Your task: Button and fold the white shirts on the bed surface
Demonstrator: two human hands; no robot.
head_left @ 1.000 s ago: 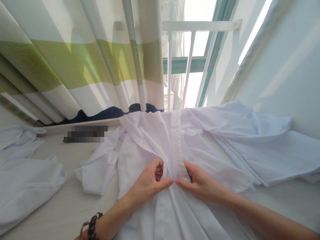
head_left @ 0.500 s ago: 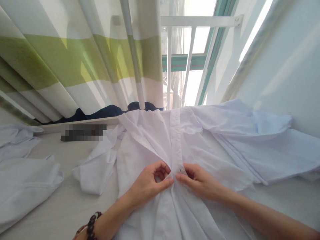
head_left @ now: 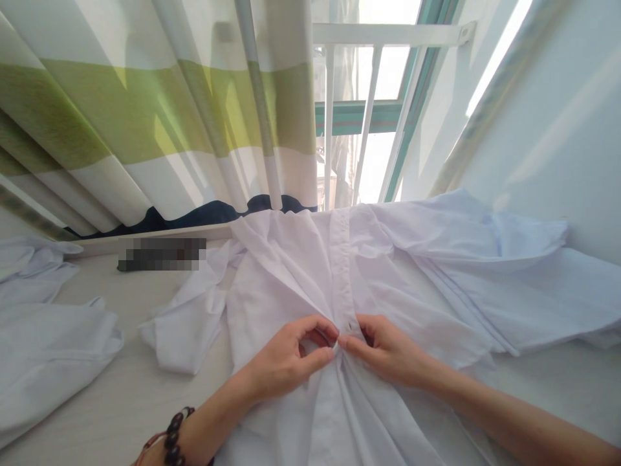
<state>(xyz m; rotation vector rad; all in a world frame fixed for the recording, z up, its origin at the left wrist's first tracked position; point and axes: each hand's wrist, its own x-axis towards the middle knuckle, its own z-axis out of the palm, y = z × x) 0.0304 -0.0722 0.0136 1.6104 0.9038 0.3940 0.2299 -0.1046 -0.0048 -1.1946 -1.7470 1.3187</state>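
A white button-front shirt lies spread before me, its placket running up the middle and its cloth gathered into folds where I hold it. My left hand pinches the shirt at the placket between thumb and forefinger. Close against it, my right hand grips the placket edge from the other side, thumb on top and fingers curled under. A small dark slit, like a buttonhole, shows just above my right thumb. Whatever lies between the fingertips is hidden. A beaded bracelet circles my left wrist.
More white garments lie at the left on the pale surface. A pixelated dark object rests near the back ledge. Behind hang a green-and-white curtain and a white railing before the window. A wall stands at the right.
My left fingertips have shifted slightly right and now meet my right thumb at the placket. The small slit shows more plainly. The view has tilted a little.
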